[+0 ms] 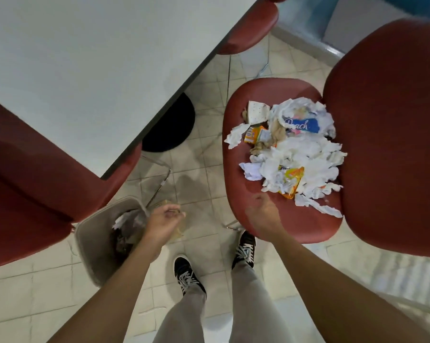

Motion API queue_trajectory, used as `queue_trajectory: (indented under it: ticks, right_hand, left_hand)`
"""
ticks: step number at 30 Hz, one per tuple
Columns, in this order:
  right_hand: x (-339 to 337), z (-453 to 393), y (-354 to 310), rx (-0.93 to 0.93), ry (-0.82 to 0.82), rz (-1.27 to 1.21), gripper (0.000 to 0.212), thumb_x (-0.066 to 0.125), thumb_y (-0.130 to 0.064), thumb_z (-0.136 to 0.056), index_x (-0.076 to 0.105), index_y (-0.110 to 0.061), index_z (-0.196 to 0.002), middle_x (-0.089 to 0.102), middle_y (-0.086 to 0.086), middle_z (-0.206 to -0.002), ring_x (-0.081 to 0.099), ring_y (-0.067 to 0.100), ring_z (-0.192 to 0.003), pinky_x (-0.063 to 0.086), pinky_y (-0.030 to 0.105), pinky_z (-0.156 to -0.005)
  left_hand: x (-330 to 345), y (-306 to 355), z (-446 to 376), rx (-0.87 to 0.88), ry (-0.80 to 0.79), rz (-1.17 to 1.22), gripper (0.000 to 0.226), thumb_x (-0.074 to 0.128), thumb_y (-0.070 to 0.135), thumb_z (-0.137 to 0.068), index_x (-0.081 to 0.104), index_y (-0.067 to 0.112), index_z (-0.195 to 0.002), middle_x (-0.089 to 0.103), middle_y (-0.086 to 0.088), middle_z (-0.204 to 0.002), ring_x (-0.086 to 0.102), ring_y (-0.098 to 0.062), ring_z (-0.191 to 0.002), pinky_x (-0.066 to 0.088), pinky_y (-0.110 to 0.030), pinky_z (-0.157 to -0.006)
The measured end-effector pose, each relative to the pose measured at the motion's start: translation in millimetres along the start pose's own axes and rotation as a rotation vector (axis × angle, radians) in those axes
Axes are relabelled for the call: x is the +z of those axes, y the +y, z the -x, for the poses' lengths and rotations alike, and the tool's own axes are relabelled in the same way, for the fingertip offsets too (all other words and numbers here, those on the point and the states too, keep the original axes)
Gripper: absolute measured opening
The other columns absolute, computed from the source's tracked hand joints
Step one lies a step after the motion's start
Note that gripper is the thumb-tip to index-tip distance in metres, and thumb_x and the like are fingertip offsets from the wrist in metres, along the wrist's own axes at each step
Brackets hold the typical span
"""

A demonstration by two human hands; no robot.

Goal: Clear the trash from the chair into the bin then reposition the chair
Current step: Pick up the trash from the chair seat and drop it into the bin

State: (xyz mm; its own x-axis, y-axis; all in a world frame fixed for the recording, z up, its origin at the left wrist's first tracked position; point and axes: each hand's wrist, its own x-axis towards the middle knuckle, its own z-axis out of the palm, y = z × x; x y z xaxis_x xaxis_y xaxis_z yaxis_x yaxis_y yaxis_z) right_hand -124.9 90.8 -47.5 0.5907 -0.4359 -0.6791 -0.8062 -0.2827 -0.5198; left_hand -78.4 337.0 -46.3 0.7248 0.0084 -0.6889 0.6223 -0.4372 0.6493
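Note:
A red chair [236,169] stands at the right, its seat heaped with trash [295,149]: torn white tissue, a blue-labelled wrapper, orange and yellow packets. A grey bin [90,233] sits on the floor at the lower left with paper and dark trash inside. My left hand [163,219] is just right of the bin's rim, fingers closed on a brownish translucent wrapper [180,230]. My right hand [263,214] hovers over the front edge of the seat, short of the heap. It is blurred with fingers curled, and nothing shows in it.
A white table [85,58] fills the upper left, with its black base [171,125] on the tiled floor. Another red chair [23,181] stands by the bin at the left, and a third [248,28] is tucked under the table's far end. My feet [189,276] are between bin and chair.

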Motion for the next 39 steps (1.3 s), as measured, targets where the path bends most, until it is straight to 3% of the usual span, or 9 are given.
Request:
queue_trajectory:
  ticks: [4,9,12,18,21,23,26,32,39]
  right_hand:
    - [-47.6,-35.8,23.1,0.057,0.084,-0.021,0.039,0.061,-0.016,-0.083,0.052,-0.012,-0.121,0.061,0.006,-0.111,0.058,0.025,-0.103,0.042,0.027,-0.083]
    - [-85.2,-73.6,43.4,0.090,0.112,-0.090,0.052,0.069,-0.022,-0.076,0.050,-0.016,-0.124,0.065,0.006,-0.101,0.062,0.020,-0.078,0.046,0.028,-0.066]
    - [-96.8,-100.1,62.0,0.054,0.122,-0.065,0.066,0.071,-0.038,-0.068,0.046,-0.030,-0.128,0.060,0.012,-0.105,0.064,0.026,-0.082,0.055,0.038,-0.075]
    - [-107.7,-129.9,67.1,-0.050,0.041,0.066,0.067,0.069,-0.043,-0.081,0.037,-0.037,-0.140,0.045,0.007,-0.120,0.054,0.025,-0.106,0.047,0.036,-0.087]
    - [-101.3,-141.7,63.7,-0.088,-0.008,0.062,0.064,0.067,-0.040,-0.084,0.037,-0.037,-0.141,0.047,0.008,-0.128,0.051,0.026,-0.118,0.043,0.035,-0.092]
    - [-96.0,-149.2,60.0,-0.097,-0.037,0.052,0.059,0.065,-0.033,-0.087,0.041,-0.031,-0.140,0.050,0.008,-0.132,0.051,0.026,-0.121,0.041,0.032,-0.090]
    - [-89.7,-154.4,55.6,-0.094,-0.004,0.061,0.041,0.061,-0.025,-0.090,0.055,-0.023,-0.130,0.062,0.006,-0.124,0.058,0.026,-0.112,0.042,0.030,-0.082]
    - [-98.4,-149.4,62.3,-0.050,0.063,0.060,0.017,0.059,-0.017,-0.087,0.068,-0.020,-0.101,0.069,0.004,-0.094,0.063,0.025,-0.086,0.047,0.029,-0.071]
    - [-132.9,-125.2,65.9,-0.006,0.207,-0.007,0.014,0.059,-0.012,-0.087,0.069,-0.021,-0.090,0.068,-0.002,-0.090,0.060,0.015,-0.079,0.039,0.022,-0.063]
  left_hand:
    - [64.7,32.6,-24.3,0.011,-0.056,-0.056,0.020,0.076,0.010,-0.079,0.067,0.021,-0.093,0.070,-0.005,-0.092,0.066,-0.021,-0.090,0.051,-0.035,-0.089]
    - [149.7,72.4,-51.4,0.049,-0.144,-0.133,0.019,0.074,0.017,-0.080,0.063,0.025,-0.094,0.068,0.000,-0.090,0.065,-0.013,-0.082,0.049,-0.023,-0.074]
    - [199.7,86.8,-71.0,0.056,-0.158,-0.159,0.026,0.074,0.024,-0.081,0.064,0.023,-0.105,0.066,-0.003,-0.100,0.064,-0.014,-0.079,0.049,-0.026,-0.071]
    - [267.7,111.7,-104.2,0.111,-0.072,-0.245,0.038,0.069,0.027,-0.084,0.061,0.027,-0.122,0.052,0.003,-0.107,0.053,-0.011,-0.102,0.040,-0.022,-0.078]
    - [280.8,113.0,-114.5,0.137,-0.071,-0.312,0.033,0.068,0.018,-0.085,0.064,0.021,-0.117,0.054,0.002,-0.113,0.048,-0.006,-0.096,0.036,-0.010,-0.066]
    - [285.3,111.0,-120.6,0.148,-0.086,-0.351,0.031,0.067,0.012,-0.083,0.065,0.017,-0.114,0.058,-0.001,-0.117,0.053,-0.009,-0.099,0.038,-0.008,-0.070]
    - [283.2,106.9,-123.7,0.137,-0.099,-0.390,0.030,0.067,0.007,-0.082,0.069,0.015,-0.110,0.063,-0.002,-0.112,0.059,-0.016,-0.106,0.045,-0.022,-0.087]
    - [267.7,100.9,-117.7,0.141,-0.068,-0.374,0.023,0.066,0.006,-0.080,0.074,0.018,-0.097,0.067,0.005,-0.100,0.062,-0.015,-0.091,0.046,-0.021,-0.080]
    - [249.2,102.5,-83.7,0.202,-0.120,-0.354,0.013,0.067,0.012,-0.082,0.076,0.015,-0.091,0.066,0.007,-0.082,0.059,-0.010,-0.073,0.044,-0.019,-0.071]
